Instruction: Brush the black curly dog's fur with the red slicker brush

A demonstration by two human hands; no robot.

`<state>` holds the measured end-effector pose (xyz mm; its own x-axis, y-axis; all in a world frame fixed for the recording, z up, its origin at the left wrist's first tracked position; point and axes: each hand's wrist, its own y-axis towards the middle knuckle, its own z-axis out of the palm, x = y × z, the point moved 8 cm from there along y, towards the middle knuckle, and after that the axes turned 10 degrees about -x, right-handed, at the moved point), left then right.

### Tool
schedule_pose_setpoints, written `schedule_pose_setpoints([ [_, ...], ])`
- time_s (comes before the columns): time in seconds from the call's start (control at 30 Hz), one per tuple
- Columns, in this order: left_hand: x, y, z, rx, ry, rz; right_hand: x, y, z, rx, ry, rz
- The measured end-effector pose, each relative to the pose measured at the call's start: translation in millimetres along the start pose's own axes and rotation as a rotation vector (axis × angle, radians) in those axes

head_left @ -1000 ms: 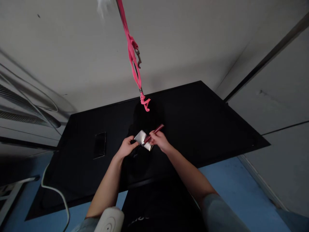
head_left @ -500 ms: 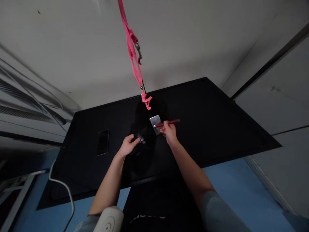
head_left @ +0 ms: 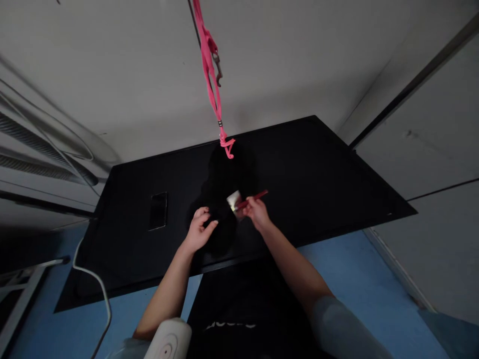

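A black, furry animal [head_left: 232,174], apparently a dog, stands or sits on a black table [head_left: 299,164]; its dark coat merges with the tabletop and hides its outline. My right hand [head_left: 258,213] is closed around the red handle of a slicker brush [head_left: 234,200], whose pale square metal head lies at the dark fur. My left hand [head_left: 198,230] is beside the fur to the left of the brush, thumb and fingers apart. Whether its fingertips touch the coat is hard to see. A pink leash [head_left: 209,75] with a metal snap hook hangs down to the animal.
A dark phone [head_left: 158,210] lies on the table's left part. A white hair dryer-like object [head_left: 170,339] shows at the bottom edge. Grey ribbed hoses [head_left: 45,149] run along the left wall. A white cable [head_left: 101,284] hangs at lower left, above blue floor [head_left: 348,264].
My left thumb and fingers have parted from a pinch on the fur. My right hand has brought the brush slightly left and down, closer to my left hand. The view has shifted slightly.
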<state>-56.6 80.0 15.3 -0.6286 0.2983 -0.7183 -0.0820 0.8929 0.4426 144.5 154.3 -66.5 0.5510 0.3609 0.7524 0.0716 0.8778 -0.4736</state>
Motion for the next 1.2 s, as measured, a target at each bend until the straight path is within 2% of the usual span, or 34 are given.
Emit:
schedule_pose_setpoints([
  [0.07,-8,-17,-0.4,0.060,0.099,0.104,8,-2,-14,-0.117,0.040,-0.081],
  [0.1,-10,-26,-0.3,0.090,0.142,0.141,9,-6,-16,-0.120,0.041,-0.105],
  [0.17,-10,-40,-1.7,0.120,0.206,0.195,1,-15,-8,-0.007,-0.027,-0.068],
  [0.23,-7,-48,-5.7,0.101,0.233,0.211,-12,-25,0,0.107,-0.134,0.027],
  [0.27,-5,-50,-8.0,0.085,0.235,0.202,-15,-27,-1,0.108,-0.173,0.056],
  [0.37,3,-53,-11.4,0.059,0.216,0.141,-3,-28,-17,-0.084,-0.138,-0.060],
  [0.43,6,-54,-11.4,0.048,0.193,0.115,1,-33,-20,-0.112,-0.080,-0.143],
  [0.53,7,-54,-12.4,0.003,0.155,0.098,-19,-43,-1,0.100,-0.142,-0.044],
  [0.57,7,-54,-13.6,-0.020,0.136,0.087,-26,-44,3,0.136,-0.180,-0.004],
  [0.6,8,-54,-15.1,-0.045,0.114,0.073,-28,-44,2,0.117,-0.202,0.000],
  [0.7,12,-53,-17.1,-0.075,0.056,0.030,-12,-41,-12,-0.098,-0.152,-0.150],
  [0.73,13,-53,-16.6,-0.070,0.045,0.022,-8,-43,-12,-0.112,-0.134,-0.189],
  [0.77,13,-52,-16.3,-0.066,0.036,0.018,-8,-44,-7,-0.069,-0.136,-0.192],
  [0.87,15,-51,-19.0,-0.101,0.002,0.009,-19,-47,12,0.104,-0.204,-0.055],
  [0.93,16,-52,-20.8,-0.127,-0.012,-0.002,-19,-43,14,0.079,-0.217,-0.006],
  [1.03,14,-54,-19.0,-0.122,-0.020,0.001,-3,-36,10,-0.040,-0.133,-0.095],
  [1.1,12,-56,-16.8,-0.120,-0.015,0.021,-4,-37,16,0.020,-0.126,-0.084],
  [1.2,11,-60,-13.8,-0.121,0.024,0.039,-17,-37,23,0.140,-0.221,0.064],
])
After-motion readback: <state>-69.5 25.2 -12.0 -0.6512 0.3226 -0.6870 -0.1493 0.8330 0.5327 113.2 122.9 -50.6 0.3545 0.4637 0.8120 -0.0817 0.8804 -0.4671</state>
